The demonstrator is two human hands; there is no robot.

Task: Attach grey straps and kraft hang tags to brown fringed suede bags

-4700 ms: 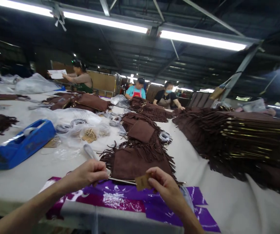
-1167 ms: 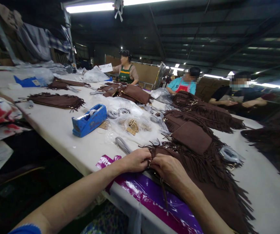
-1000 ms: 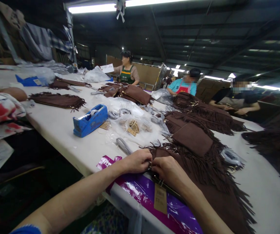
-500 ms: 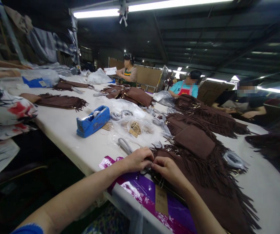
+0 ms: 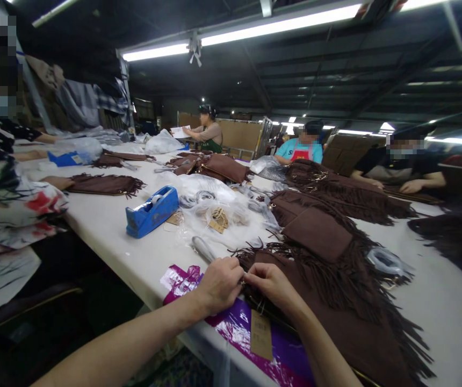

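Observation:
A dark brown fringed bag (image 5: 347, 328) lies in front of me, its zipped edge towards me. At the near corner of that edge, my left hand (image 5: 222, 285) is closed with its fingers curled. My right hand (image 5: 273, 286) pinches with thumb and forefinger right beside it. Whatever sits between the fingertips is too small and hidden to name. A brown card tag (image 5: 260, 334) hangs from a thin string below my right hand. Shiny purple plastic sheeting (image 5: 231, 325) lies under the hands along the table edge.
A blue tape dispenser (image 5: 152, 212) stands left of a clear plastic bag holding string tags (image 5: 218, 220). More brown fringed bags (image 5: 317, 231) are piled ahead and to the right. A wrapped coil (image 5: 388, 260) lies on one. Several people work around the white table (image 5: 108, 220).
My left hand has rolled over, its back now facing up more, and its fingers are curled tighter. My right hand keeps its pinch. The view has tilted up, showing more of the person at left.

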